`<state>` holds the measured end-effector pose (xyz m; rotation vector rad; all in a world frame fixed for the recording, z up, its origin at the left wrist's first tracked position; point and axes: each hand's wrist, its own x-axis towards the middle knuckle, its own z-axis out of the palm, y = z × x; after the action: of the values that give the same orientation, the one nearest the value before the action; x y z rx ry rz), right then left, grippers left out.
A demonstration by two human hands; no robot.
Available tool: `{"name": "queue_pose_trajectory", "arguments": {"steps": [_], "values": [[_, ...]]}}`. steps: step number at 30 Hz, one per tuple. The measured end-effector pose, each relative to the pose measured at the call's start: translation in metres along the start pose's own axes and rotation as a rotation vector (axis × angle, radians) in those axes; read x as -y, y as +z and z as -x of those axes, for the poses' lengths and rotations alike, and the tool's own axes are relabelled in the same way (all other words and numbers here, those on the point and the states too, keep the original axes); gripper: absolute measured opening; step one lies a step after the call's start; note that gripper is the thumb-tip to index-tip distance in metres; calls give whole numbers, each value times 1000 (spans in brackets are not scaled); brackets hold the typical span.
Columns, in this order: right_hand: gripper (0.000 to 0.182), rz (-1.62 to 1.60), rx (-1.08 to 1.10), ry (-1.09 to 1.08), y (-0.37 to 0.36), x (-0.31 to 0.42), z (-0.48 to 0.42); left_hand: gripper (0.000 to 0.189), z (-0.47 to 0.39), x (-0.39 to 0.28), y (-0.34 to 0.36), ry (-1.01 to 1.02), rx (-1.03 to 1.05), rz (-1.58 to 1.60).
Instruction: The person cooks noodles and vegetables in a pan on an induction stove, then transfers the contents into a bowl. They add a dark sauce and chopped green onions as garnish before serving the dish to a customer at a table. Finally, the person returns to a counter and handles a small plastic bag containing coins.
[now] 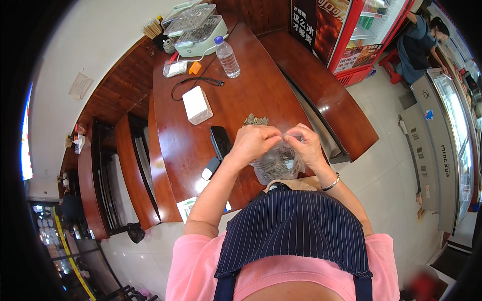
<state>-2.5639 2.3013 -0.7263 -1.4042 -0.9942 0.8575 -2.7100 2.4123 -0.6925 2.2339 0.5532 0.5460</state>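
Note:
A translucent plastic bag [276,167] stands on the wooden table [165,158] close to my apron. Small greyish contents show through its thin film, too blurred to name. My left hand [256,141] pinches the top of the bag between thumb and forefinger. Opposite it, my right hand [305,146] also pinches the bag's upper edge, and the fingertips of both hands nearly meet. Just beyond my left hand lies a small pile of grey-green pieces [256,119], partly hidden. A black smartphone [221,141] rests left of my left wrist.
Farther up the table are a white box-like pack [197,105], a black cable [199,79], a water bottle [227,58], an orange piece [195,67] and a pale green appliance [199,41]. A bench [320,94] runs along the right. One person [418,49] is near a display counter [440,150].

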Motion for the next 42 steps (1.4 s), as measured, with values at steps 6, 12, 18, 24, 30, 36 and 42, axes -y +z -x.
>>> {"name": "queue_pose_trajectory", "arguments": {"steps": [6,12,18,24,30,36,42], "values": [[10,-36,25,111,-14,2,-3,19,8,9,-22,-238,185,42],[14,574,249,-212,-16,42,-21,19,7,4,-24,-347,220,119],[9,777,285,-339,-6,46,-22,17,6,2,-19,-331,170,31],[7,668,242,-214,-14,36,-21,20,15,10,-39,-434,47,293],[7,687,260,-194,-17,38,-23,22,49,41,-13,-498,25,733],[7,956,309,-432,1,62,-26,11,49,48,22,-434,-198,824],[9,817,298,-263,13,57,-27,11,47,40,30,-417,-274,921]]}}
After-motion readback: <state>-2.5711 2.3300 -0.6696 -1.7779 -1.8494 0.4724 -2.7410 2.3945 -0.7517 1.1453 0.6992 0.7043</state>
